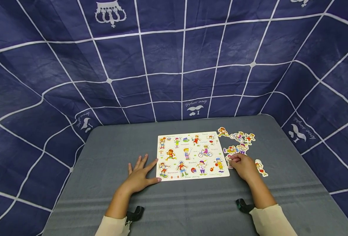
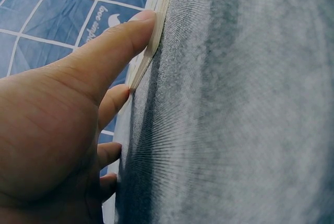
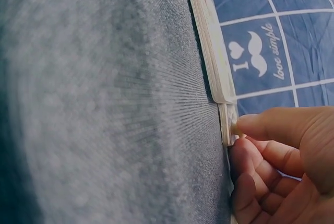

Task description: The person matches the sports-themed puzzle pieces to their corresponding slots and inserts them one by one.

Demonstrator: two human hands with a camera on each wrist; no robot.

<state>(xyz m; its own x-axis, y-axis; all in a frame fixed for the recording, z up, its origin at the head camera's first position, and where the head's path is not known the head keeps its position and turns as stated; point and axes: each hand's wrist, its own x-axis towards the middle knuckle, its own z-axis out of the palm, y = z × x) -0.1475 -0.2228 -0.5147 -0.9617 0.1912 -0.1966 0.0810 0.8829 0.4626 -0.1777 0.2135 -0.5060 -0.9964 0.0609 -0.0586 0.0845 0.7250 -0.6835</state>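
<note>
A pale puzzle board (image 1: 178, 160) printed with colourful sports figures lies flat on the grey table. My left hand (image 1: 138, 178) rests at its left side with fingers spread, the thumb and index fingertip touching the board's edge. In the left wrist view the thumb (image 2: 115, 46) lies straight against that edge. Beside the board's right edge, my right hand (image 1: 244, 166) pinches a puzzle piece (image 1: 229, 160) between thumb and fingers, partly covering it. The right wrist view shows the fingertips at a small knob (image 3: 236, 129) on the piece, which sits low beside the board's corner.
Several loose puzzle pieces lie right of the board, among them a runner (image 1: 222, 132), a cyclist (image 1: 237, 136) and a racket player (image 1: 261, 167). A blue gridded cloth (image 1: 165, 88) hangs behind and at both sides of the table (image 1: 174, 209).
</note>
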